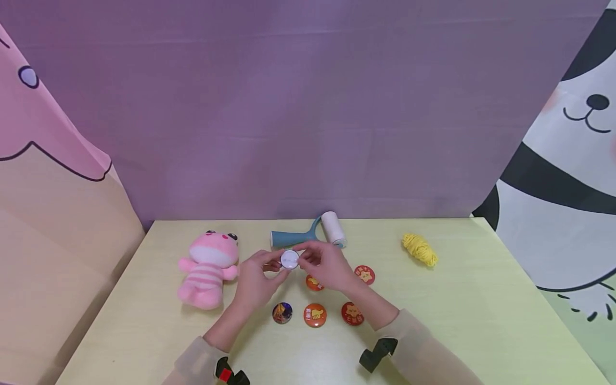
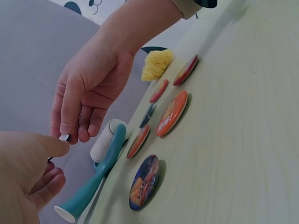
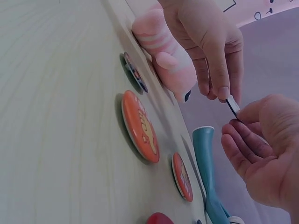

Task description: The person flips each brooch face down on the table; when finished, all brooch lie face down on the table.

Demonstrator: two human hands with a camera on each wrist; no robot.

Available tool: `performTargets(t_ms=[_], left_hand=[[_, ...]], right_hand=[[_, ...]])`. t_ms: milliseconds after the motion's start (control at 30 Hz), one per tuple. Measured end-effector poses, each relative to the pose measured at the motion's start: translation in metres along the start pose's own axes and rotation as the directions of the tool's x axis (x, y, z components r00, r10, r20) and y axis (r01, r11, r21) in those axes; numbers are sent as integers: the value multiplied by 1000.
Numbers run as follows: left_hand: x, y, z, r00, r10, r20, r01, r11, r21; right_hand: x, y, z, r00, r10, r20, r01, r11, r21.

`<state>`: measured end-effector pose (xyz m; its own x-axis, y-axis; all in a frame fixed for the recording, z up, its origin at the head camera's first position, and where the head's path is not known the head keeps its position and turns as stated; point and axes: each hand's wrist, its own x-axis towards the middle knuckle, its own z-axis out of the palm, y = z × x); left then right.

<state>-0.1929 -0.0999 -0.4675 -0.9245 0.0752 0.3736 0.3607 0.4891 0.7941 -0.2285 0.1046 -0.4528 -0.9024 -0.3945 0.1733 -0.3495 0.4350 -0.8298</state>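
Note:
A small round button badge is held up over the table, its pale back and shiny rim facing the head camera. My left hand pinches one side of it between thumb and fingers. On the opposite edge, the thumb and index finger of my right hand grip it too. From the right wrist view the badge appears edge-on between both sets of fingertips. Below the hands lie a dark picture badge, an orange badge and a red badge. Another orange badge is partly hidden by my right hand.
Beyond the hands lies a lint roller with a blue handle. A pink plush toy is on the left, and a bundle of yellow cord on the right. One more red badge rests beside my right wrist. A purple cloth hangs behind.

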Motion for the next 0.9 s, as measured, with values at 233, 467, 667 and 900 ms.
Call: performTargets(t_ms=[233, 467, 667, 900], left_hand=[[-2, -6, 2, 1000, -1, 23, -1, 996, 91], [-3, -10, 3, 998, -13, 56, 7, 993, 118], [-5, -12, 3, 997, -33, 75, 23, 990, 141], [-7, -16, 3, 989, -95, 114, 73, 979, 191]], right_hand=[[0, 3, 3, 998, -36, 51, 38, 998, -39], [1, 8, 8, 998, -8, 64, 14, 994, -104], [3, 15, 14, 998, -34, 59, 43, 988, -150], [5, 18, 22, 996, -50, 74, 64, 979, -191]])
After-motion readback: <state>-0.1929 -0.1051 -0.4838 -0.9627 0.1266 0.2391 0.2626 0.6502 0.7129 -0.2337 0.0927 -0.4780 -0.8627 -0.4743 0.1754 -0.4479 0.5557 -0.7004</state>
